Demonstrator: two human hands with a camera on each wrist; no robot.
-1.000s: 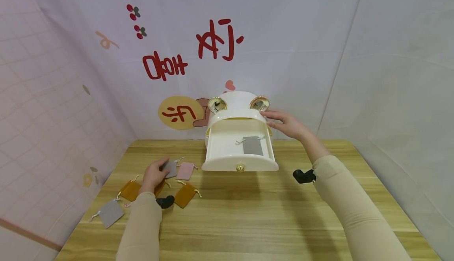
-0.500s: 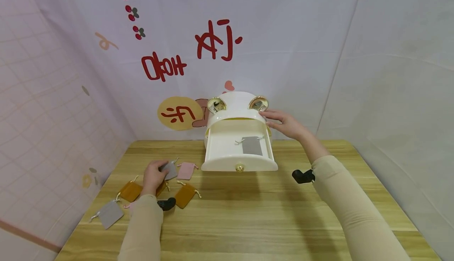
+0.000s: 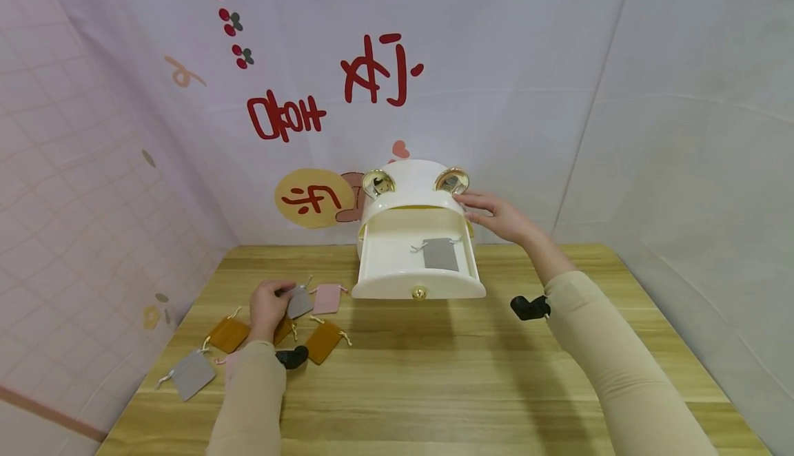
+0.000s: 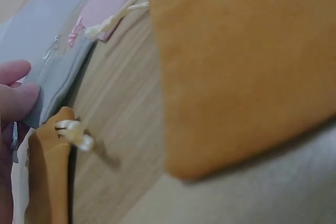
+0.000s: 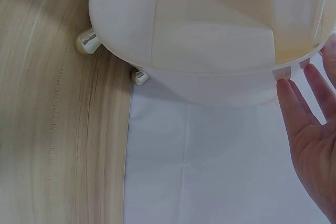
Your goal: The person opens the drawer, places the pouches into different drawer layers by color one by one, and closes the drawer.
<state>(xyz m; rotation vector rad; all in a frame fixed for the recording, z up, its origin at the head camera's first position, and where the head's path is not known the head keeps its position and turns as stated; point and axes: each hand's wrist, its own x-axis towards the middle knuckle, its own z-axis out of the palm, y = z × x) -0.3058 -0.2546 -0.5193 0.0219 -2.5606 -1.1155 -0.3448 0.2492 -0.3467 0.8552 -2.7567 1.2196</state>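
Note:
My left hand [image 3: 268, 310] pinches the edge of a grey pouch [image 3: 300, 302]; in the left wrist view thumb and finger grip the same grey pouch [image 4: 58, 77]. Partly under that hand lies an orange pouch [image 3: 282, 330]. The fingers of my right hand [image 3: 499, 218] rest, extended, on the side of a white box with gold-rimmed round eyes [image 3: 412, 184]; the right wrist view shows the fingertips against its wall [image 5: 210, 85]. Its drawer [image 3: 391, 285] is pulled out, with another grey pouch [image 3: 441, 255] lying inside at the right.
Around my left hand on the wooden table [image 3: 434, 387] lie a pink pouch [image 3: 327, 299], two orange pouches [image 3: 324, 342] and a grey pouch [image 3: 193, 375] at the far left. Another pink pouch is mostly hidden by my left sleeve. A patterned cloth [image 3: 496, 63] hangs behind.
My left hand has shifted slightly left, and more of the grey pouch at its fingers shows. My right hand keeps its place on the box.

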